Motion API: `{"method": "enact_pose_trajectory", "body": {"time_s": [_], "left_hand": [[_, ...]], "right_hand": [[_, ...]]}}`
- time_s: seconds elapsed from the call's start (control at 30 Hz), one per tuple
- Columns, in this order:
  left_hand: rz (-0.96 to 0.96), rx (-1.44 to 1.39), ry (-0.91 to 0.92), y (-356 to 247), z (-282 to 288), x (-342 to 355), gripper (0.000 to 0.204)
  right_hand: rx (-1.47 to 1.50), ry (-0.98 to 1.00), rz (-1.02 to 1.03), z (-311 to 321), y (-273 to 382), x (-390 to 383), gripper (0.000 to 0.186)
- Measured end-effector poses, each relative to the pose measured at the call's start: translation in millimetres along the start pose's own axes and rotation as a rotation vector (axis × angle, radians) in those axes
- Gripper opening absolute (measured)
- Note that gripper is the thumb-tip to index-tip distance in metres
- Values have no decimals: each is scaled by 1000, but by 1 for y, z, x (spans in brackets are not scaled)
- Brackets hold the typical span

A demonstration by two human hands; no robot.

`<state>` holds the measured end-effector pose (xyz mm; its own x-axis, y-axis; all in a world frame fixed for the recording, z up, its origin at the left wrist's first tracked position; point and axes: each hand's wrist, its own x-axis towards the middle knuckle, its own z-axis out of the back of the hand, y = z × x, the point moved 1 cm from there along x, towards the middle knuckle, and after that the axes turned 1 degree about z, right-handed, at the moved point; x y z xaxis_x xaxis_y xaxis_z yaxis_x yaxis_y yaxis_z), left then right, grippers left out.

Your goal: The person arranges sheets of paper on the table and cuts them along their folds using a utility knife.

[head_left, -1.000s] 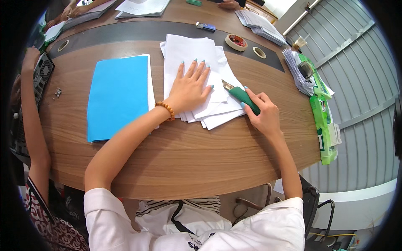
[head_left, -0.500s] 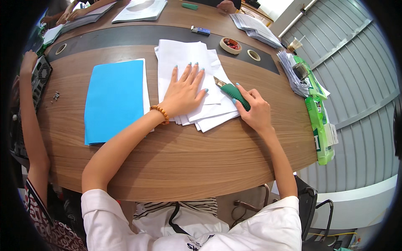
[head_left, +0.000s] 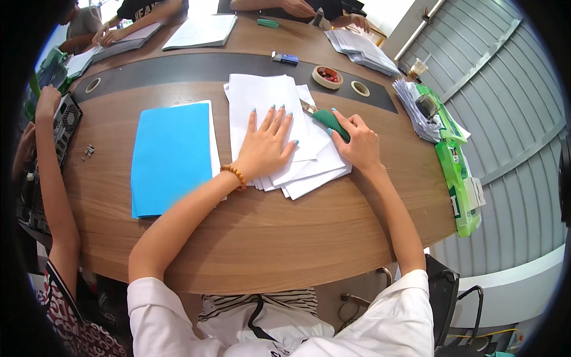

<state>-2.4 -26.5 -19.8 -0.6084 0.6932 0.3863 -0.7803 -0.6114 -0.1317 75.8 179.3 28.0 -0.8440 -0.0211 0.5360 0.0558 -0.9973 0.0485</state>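
Fanned stack of white paper sheets (head_left: 279, 104) at the middle of the brown wooden tabletop (head_left: 267, 238), just right of one bright blue rectangular paper sheet (head_left: 169, 157) lying flat. Left hand (head_left: 266, 144) spread wide and pressed palm-down on the stack, fingers splayed, wrist ringed by one orange beaded bracelet (head_left: 235, 175). Right hand (head_left: 357, 141) curled narrow around one green-handled utility knife (head_left: 326, 118), blade tip resting on the paper just beside the left fingertips. Beyond the stack: one small blue box (head_left: 285, 58), then two tape rolls, a broad tan one (head_left: 326, 77) and a thinner pale one (head_left: 359, 88). Further right, one heap of white papers (head_left: 416, 110) touching green plastic packaging (head_left: 455, 172) along the tabletop's edge. At far left, another person's bare arm (head_left: 56, 178) beside the tabletop.
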Motion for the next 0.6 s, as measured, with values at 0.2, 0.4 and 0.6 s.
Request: {"method": "enact_pose_trajectory", "body": {"time_s": [0.2,0.4,0.6], "left_hand": [[5,-47,-13,-1,0,-2,58],[-12,-57,-34,-1,1,-3,57],[6,-78,-29,3,-1,-5,57]], "right_hand": [[-20,-15,-29,-18,-5,32,44],[-30,-173,-203,-38,-18,59,41],[758,72,-719,-30,5,68,30]]}}
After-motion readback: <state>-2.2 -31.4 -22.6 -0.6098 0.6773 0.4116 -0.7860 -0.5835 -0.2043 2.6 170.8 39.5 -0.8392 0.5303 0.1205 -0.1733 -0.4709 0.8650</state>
